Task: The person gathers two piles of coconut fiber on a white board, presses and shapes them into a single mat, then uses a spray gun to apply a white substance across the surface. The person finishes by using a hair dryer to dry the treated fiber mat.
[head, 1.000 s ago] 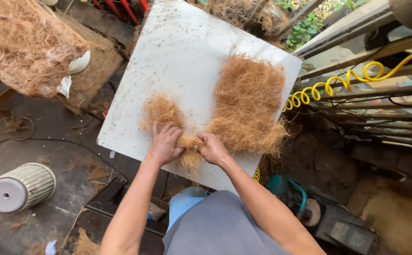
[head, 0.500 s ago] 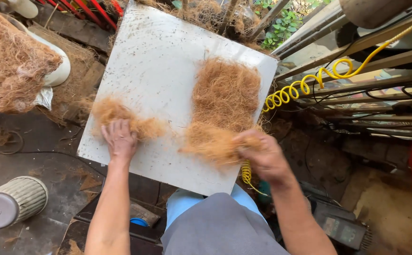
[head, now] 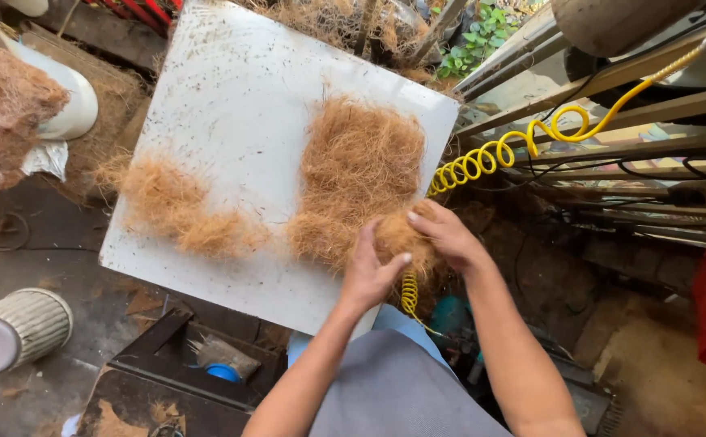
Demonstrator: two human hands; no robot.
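Observation:
A white board (head: 240, 105) lies tilted in front of me. On its right half rests a large mat of brown coir fibre (head: 359, 170). A smaller loose clump of the same fibre (head: 176, 210) sits at the board's left edge. My left hand (head: 369, 271) and my right hand (head: 448, 235) meet at the near right corner of the board. Between them they press a tuft of fibre (head: 401, 235) at the mat's lower right end. Fingers of both hands curl around that tuft.
A yellow coiled air hose (head: 482, 162) runs along the board's right side past metal rails (head: 612, 89). A big heap of fibre (head: 1, 113) lies at the far left. A ribbed cylindrical filter (head: 13, 328) rests on the ground at lower left. A dark box (head: 175, 364) sits below the board.
My left hand has left the small clump at the board's left and crossed to the right. Both hands now hold the tuft at the big mat's corner. The view shifted slightly.

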